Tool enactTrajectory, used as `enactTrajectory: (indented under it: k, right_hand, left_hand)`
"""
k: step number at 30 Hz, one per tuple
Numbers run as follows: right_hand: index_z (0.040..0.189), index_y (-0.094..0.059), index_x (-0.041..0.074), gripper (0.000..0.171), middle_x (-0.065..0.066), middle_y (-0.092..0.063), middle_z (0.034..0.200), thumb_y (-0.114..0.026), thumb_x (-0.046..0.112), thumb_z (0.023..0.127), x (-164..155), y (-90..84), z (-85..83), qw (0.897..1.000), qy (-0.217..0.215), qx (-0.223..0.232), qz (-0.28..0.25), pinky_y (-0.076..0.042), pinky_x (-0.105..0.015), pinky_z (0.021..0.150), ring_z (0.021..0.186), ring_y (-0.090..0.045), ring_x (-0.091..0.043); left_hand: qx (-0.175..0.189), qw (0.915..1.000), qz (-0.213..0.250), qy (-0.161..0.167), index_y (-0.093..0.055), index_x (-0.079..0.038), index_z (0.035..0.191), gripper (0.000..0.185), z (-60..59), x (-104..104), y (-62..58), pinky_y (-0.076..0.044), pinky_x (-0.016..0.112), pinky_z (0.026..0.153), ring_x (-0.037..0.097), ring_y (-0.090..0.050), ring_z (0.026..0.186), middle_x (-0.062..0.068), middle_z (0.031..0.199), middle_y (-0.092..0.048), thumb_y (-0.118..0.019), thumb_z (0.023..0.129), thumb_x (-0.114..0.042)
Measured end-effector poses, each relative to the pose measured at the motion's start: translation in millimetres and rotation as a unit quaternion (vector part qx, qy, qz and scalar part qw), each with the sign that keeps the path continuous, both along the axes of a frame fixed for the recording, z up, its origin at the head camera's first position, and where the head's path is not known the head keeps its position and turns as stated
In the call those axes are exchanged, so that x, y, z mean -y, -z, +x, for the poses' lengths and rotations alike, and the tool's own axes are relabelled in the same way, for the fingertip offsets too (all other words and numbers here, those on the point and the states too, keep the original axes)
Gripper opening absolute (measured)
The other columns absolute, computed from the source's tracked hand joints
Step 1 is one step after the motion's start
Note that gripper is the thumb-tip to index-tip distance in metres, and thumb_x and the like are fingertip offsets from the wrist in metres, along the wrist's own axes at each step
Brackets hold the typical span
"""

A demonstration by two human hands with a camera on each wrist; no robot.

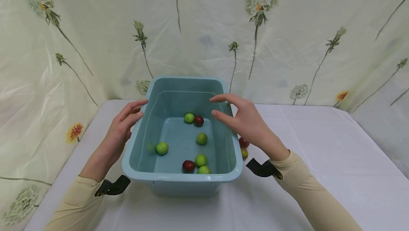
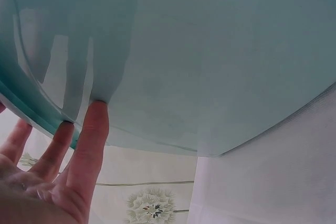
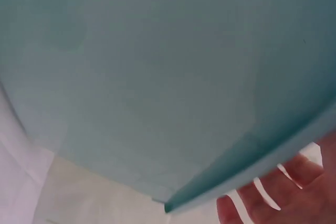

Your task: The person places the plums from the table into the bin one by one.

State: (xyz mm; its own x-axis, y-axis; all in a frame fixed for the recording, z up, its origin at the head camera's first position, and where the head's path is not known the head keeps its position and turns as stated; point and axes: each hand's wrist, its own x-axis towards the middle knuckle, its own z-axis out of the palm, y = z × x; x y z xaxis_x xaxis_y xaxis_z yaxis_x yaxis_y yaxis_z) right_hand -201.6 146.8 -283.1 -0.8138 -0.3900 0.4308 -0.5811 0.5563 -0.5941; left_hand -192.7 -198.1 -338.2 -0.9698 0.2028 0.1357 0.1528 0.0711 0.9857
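My left hand [image 1: 123, 126] lays straight fingers against the tub [image 1: 153, 177], steadying its left wall. My right hand [image 1: 247, 122] hovers open over the right rim, probably not touching.

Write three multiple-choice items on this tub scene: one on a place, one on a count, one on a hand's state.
1. Where do the two fruits outside the tub lie?
A. against its right wall
B. at the table's left edge
C. on its rim

2. How many dark red fruits lie inside the tub?
A. none
B. two
C. five

3. How is the left hand?
A. fist closed
B. pinching a fruit
C. fingers straight at the tub's left wall

Answers: 1 A, the outside fruits sit by the right wall under the right hand; 2 B, one red fruit far, one near; 3 C, the left wrist view shows straight fingertips touching the wall.
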Motion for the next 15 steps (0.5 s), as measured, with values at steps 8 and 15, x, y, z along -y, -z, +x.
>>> enactTrajectory:
  k: [8,15]
  right_hand:
    - [0.125,-0.066,0.019,0.034,0.002,-0.064,0.123,-0.07,0.029,0.093,-25,4.8,4.3,0.999,0.04,0.011,-0.022,-0.043,-0.052,0.093,0.117,-0.053,-0.019]
    - [0.126,-0.065,0.018,0.034,-0.001,-0.065,0.122,-0.067,0.031,0.095,-45,17.1,3.7,0.998,0.062,0.012,-0.016,-0.04,-0.052,0.095,0.114,-0.054,-0.019]
  left_hand:
    - [0.004,1.0,0.003,-0.002,-0.043,-0.026,0.146,0.046,1.2,-1,-0.1,-0.034,0.056,0.097,0.026,-0.041,0.128,0.003,0.147,-0.04,-0.044,0.103,-0.042]
    - [0.004,1.0,0.005,0.0,-0.043,-0.026,0.147,0.046,1.1,-1,-0.9,-0.035,0.054,0.097,0.025,-0.04,0.129,0.003,0.147,-0.04,-0.044,0.103,-0.041]
